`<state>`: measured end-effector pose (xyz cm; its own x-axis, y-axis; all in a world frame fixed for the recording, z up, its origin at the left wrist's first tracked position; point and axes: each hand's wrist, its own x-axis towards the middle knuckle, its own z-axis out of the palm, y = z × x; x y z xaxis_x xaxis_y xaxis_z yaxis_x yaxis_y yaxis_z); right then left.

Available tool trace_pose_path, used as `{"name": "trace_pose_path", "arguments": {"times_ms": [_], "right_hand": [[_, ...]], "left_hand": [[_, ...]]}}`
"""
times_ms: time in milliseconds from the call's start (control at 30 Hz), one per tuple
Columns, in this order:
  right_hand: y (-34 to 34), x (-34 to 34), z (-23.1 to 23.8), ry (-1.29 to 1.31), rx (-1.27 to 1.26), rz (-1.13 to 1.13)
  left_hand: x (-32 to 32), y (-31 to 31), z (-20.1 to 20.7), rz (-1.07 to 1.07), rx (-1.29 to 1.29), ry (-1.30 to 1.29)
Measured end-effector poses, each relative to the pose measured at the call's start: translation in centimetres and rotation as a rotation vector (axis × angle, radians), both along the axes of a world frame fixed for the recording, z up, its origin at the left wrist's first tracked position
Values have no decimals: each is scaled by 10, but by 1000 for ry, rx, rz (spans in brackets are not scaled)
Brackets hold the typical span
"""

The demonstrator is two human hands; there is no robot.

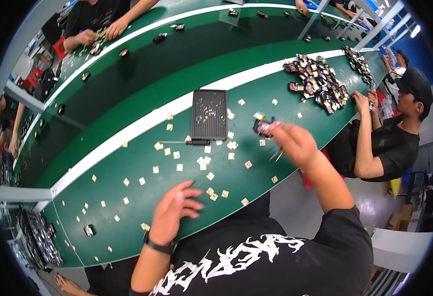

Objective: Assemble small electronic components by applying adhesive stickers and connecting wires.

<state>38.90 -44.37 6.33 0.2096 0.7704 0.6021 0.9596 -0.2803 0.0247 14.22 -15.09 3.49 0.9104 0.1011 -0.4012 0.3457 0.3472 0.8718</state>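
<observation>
My right hand is closed, slightly blurred, over the right part of the green table. At its fingertips is a small black assembly with pinkish parts and a yellow-and-white tab. A thin, pointed metal tool sticks out below the same hand; its kind is unclear. My left hand, with a dark wristband, hovers above the near edge, fingers apart and nothing clearly held. Between and beyond my hands lie many small cream square pieces. A screwdriver with a black handle rests below a black ribbed tray holding small metal bits.
A heap of similar black assemblies sits at the far right, near a seated co-worker. One assembly lies at the left. Past the white rail, a dark green belt carries more. Other people's hands work across it.
</observation>
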Motion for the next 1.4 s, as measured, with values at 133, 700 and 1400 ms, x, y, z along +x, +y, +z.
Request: {"name": "trace_pose_path", "arguments": {"times_ms": [133,700,1400], "right_hand": [[37,-50,-18,-66,14,196],[102,-101,-61,84,45,361],[105,-139,-61,286,84,416]], "left_hand": [[41,-24,-6,16,-554,65],[21,-9,-3,116,-223,93],[-4,14,-6,261,87,17]]}}
